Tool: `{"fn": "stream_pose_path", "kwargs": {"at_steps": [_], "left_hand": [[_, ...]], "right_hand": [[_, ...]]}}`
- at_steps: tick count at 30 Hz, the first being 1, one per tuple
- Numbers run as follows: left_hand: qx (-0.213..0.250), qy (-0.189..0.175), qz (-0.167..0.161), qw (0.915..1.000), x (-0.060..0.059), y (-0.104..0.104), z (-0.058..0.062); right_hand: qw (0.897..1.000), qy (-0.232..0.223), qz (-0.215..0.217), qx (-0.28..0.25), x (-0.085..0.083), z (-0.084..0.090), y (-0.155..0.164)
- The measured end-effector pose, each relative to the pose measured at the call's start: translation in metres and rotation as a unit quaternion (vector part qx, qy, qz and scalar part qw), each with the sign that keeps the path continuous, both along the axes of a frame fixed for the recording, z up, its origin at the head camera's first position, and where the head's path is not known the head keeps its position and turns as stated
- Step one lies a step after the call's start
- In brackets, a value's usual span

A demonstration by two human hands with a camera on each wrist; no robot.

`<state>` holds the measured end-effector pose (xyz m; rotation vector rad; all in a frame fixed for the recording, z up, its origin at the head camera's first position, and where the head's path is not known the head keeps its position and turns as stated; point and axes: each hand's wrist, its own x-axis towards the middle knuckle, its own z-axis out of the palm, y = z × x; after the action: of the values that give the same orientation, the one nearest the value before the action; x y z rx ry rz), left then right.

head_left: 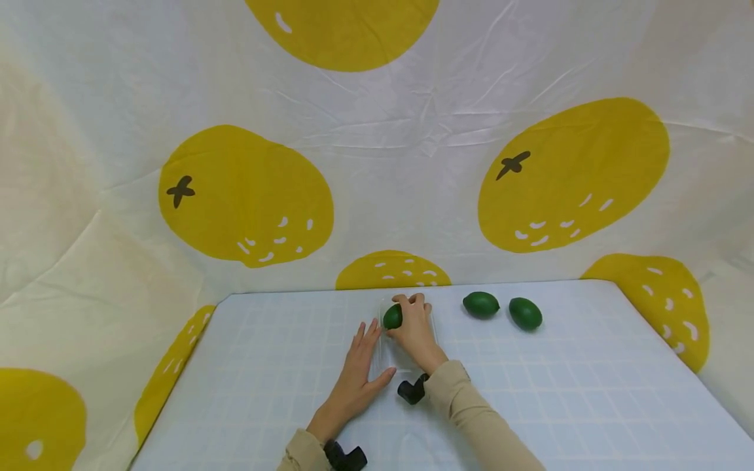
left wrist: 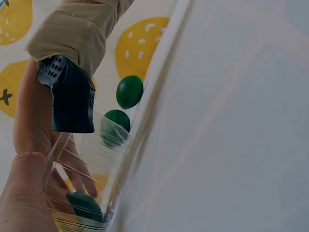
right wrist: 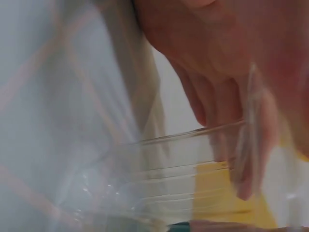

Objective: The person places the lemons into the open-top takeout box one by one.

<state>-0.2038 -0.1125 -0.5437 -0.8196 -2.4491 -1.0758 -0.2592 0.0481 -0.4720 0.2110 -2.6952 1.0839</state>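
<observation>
A clear plastic container (head_left: 391, 354) stands on the table, with a dark green lime (head_left: 392, 317) at its far end. My right hand (head_left: 415, 332) reaches into it and pinches this lime between thumb and fingers. Against the container's left side rests my left hand (head_left: 355, 369), fingers straight and thumb spread apart. In the left wrist view, the held lime (left wrist: 83, 205) shows low through the ribbed clear wall. Only a sliver of green lime (right wrist: 179, 227) appears at the bottom of the right wrist view, which is blurred.
Two more limes, one lime (head_left: 480, 305) and another lime (head_left: 525, 314), lie right of the container near the table's far edge. The table (head_left: 265, 379) has a pale checked cover. Behind it hangs a white cloth (head_left: 406, 183) printed with yellow fruit. Black wrist devices (head_left: 412, 390) sit by both sleeves.
</observation>
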Motion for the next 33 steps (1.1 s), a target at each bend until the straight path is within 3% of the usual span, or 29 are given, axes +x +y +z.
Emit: {"fn": "stream_pose_path", "kwargs": {"at_steps": [14, 24, 33], "left_hand": [[-0.011, -0.011, 0.006, 0.9999, 0.0, 0.0, -0.002], [-0.031, -0.037, 0.023, 0.9986, 0.0, 0.0, -0.004], [-0.034, -0.048, 0.023, 0.998, 0.003, 0.0, -0.001]], "right_hand": [[0.999, -0.005, 0.016, -0.029, 0.01, 0.034, 0.015], [0.998, -0.005, -0.007, -0.063, 0.014, 0.062, 0.046], [0.997, -0.011, -0.043, -0.07, 0.015, 0.071, 0.085]]}}
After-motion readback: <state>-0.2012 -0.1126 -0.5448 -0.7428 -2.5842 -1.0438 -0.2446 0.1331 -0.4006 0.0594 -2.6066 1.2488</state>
